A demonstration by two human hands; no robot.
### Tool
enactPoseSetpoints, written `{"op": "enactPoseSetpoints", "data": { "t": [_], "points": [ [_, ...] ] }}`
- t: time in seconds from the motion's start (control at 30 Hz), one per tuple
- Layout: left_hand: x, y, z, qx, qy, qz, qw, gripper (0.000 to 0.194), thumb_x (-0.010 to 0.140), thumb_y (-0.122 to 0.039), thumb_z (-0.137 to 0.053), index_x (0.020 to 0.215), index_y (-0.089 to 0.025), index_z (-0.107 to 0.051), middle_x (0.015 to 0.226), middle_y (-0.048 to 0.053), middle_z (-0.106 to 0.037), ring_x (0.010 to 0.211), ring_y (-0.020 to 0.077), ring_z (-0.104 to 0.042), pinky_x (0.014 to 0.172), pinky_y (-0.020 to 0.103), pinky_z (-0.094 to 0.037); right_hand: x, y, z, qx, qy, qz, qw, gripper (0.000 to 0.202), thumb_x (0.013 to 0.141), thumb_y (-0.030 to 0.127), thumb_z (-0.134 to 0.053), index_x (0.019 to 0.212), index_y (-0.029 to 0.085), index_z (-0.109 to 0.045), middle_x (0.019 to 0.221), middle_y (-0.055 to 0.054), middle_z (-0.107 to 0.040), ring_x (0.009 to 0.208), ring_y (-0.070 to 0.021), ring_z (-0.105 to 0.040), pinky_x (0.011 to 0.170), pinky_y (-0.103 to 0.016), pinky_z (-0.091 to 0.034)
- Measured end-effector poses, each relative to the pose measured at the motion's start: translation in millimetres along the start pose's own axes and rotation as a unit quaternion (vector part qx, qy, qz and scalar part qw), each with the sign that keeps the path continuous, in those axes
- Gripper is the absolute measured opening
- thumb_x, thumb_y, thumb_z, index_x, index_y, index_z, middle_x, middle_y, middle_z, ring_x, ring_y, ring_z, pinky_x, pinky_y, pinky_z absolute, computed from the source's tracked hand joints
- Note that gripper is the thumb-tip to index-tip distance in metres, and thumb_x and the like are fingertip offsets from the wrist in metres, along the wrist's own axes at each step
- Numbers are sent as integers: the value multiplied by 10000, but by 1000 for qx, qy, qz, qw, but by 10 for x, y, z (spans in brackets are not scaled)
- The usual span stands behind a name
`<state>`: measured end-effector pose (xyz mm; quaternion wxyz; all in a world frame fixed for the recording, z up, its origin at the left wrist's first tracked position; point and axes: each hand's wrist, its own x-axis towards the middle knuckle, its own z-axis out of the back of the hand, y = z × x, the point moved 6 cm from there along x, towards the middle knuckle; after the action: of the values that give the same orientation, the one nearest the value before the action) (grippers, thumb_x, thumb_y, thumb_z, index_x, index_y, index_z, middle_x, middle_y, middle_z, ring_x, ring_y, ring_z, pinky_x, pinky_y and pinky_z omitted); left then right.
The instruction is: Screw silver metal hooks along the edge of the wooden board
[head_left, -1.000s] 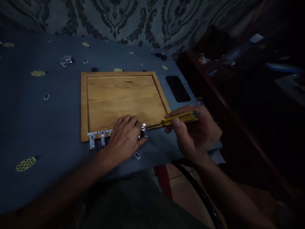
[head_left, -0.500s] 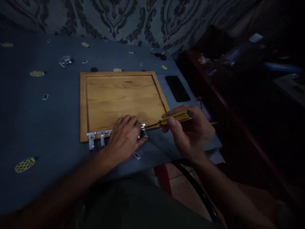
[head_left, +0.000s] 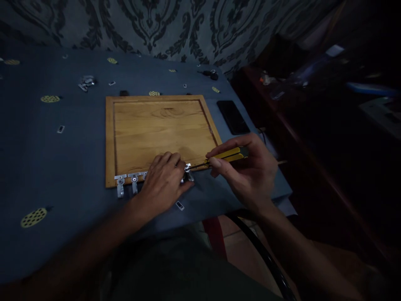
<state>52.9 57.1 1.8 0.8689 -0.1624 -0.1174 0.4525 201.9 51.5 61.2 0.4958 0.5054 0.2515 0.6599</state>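
A framed wooden panel [head_left: 163, 129] lies flat, with several metal hinges [head_left: 120, 186] in a row along its near edge. My left hand [head_left: 164, 177] rests over that edge, its fingers curled round a hinge [head_left: 189, 172] near the right end. The hand hides the middle of the row. In my right hand [head_left: 250, 173] is a yellow-handled screwdriver [head_left: 227, 155], pinched between thumb and fingers. Its thin shaft points left and its tip meets the hinge by my left fingers. Whether the tip sits in a screw is too small to tell.
A blue patterned cloth [head_left: 81, 150] covers the table. Beyond the panel are loose hinges [head_left: 87, 82] and a dark tool [head_left: 209, 75]. A black phone [head_left: 233, 117] lies right of the panel. A dark red furniture edge [head_left: 282, 113] runs along the right.
My right hand has shifted slightly left and up along the screwdriver, and the yellow handle has turned in its fingers. My left hand stays on the hinge.
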Motion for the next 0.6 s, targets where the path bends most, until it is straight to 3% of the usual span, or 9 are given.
{"op": "enactPoseSetpoints", "data": {
  "t": [0.23,0.4,0.6],
  "points": [
    [-11,0,8,10,2,-5,1000,318,917,-396,-751,1059,-120,-685,1085,108,-657,1056,301,-602,944,453,-505,-37,74,-4,17,72,12,997,164,996,349,-644,1121,270,-715,896,5,-723,619,-111,-679,635,-292,-605],
    [-13,4,0,7,-3,-5,1000,353,928,-410,-736,1117,-118,-682,1109,111,-658,1062,300,-595,946,449,-501,-8,93,14,-18,35,22,999,109,900,353,-768,931,255,-733,953,-24,-763,752,-160,-717,555,-271,-589],
    [-17,6,-19,18,-23,-17,999,313,934,-401,-727,1076,-126,-684,1080,107,-657,1055,297,-595,940,441,-502,8,44,-15,35,31,-19,999,178,877,382,-795,922,238,-700,874,-2,-765,637,-123,-691,519,-240,-583]
  ]
}}
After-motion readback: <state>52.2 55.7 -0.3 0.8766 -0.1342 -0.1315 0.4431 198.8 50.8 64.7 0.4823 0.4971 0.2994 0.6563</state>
